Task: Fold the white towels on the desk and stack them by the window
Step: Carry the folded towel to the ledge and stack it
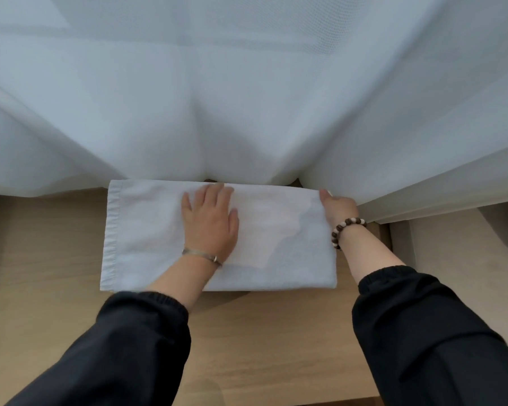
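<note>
We see the far edge of the white towel [147, 235] running right along the hem of the sheer curtain [247, 112], which hangs down to it and hides whatever lies behind, so the window itself is only a pale glow through the cloth. The towel lies folded into a long rectangle on the wooden desk [41, 259], its hemmed end to the left; how many layers make up its thickness we cannot make out. The right hand [339, 208] is at the towel's far right corner, partly tucked against the curtain: only its thumb [324, 194] shows, lying on top of the cloth, while its fingers are out of sight past the edge, so we cannot tell whether they close beneath the towel. A beaded bracelet [346, 228] circles that wrist. The left hand [210, 221] is plain to see: it rests palm down on the middle of the towel, fingers straight and slightly spread, pressing flat and gripping nothing. A thin metal bangle [201, 254] sits on its wrist. Both forearms wear dark sleeves, cut off at the bottom of the frame.
</note>
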The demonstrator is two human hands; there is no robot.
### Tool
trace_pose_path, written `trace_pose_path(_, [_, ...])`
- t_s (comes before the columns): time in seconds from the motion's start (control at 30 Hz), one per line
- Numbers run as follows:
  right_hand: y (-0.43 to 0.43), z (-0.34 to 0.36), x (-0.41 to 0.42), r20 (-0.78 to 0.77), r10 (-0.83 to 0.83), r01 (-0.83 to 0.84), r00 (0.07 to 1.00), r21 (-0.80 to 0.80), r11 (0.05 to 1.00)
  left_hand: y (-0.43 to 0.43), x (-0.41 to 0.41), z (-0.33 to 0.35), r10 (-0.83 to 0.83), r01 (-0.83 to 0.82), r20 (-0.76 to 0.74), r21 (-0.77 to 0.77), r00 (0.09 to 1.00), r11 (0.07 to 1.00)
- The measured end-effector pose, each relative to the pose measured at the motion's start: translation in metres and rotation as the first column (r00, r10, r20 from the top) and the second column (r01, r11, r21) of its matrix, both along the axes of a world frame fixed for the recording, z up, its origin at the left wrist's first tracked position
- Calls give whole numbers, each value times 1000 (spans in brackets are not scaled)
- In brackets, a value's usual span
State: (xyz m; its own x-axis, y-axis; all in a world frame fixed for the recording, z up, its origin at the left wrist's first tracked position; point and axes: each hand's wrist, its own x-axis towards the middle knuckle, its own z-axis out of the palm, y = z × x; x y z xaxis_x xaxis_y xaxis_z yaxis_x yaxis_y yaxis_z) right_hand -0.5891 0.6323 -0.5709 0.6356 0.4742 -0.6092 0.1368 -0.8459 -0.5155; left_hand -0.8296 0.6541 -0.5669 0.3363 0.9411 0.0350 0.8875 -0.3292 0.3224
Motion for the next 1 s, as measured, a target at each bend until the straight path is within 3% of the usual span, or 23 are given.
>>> trace_pose_path(0.07, [-2, 0, -3, 30, 21, -22, 999, 35, 999, 30, 11, 6, 18, -22, -32, -109, 999, 994])
trace_pose_path(0.23, [-6, -4, -5, 76, 42, -46, 996, 54, 997, 85, 37, 1, -205, 165, -62, -387, 977, 907])
trace_pose_path(0.33, [-7, -4, 2, 21, 8, -9, 1000, 49, 999, 91, 40, -6, -196, 153, -74, -386, 978, 910])
trace_pose_path(0.43, [-3, -2, 11, -222, -155, 174, 963, 66, 983, 87, 45, -11, -209, 156, -92, -400, 974, 903])
trace_pose_path(0.53, [-5, -5, 18, -520, -322, 424, 791, 87, 902, 84, 60, -8, -252, 187, -99, -429, 963, 884])
trace_pose_path(0.6, [-11, -5, 24, -641, -299, 464, 707, 101, 880, 80, 72, -4, -275, 206, -96, -442, 957, 873])
trace_pose_path(0.7, [-19, 3, 31, -753, -137, 363, 643, 142, 921, 74, 83, -2, -269, 204, -87, -449, 959, 870])
trace_pose_path(0.8, [-20, 7, 37, -722, -27, 264, 692, 218, 940, 68, 88, -2, -255, 185, -101, -444, 962, 876])
trace_pose_path(1.0, [-5, -1, 32, -401, -76, 194, 913, 264, 945, 65, 84, -8, -322, 238, -128, -439, 938, 867])
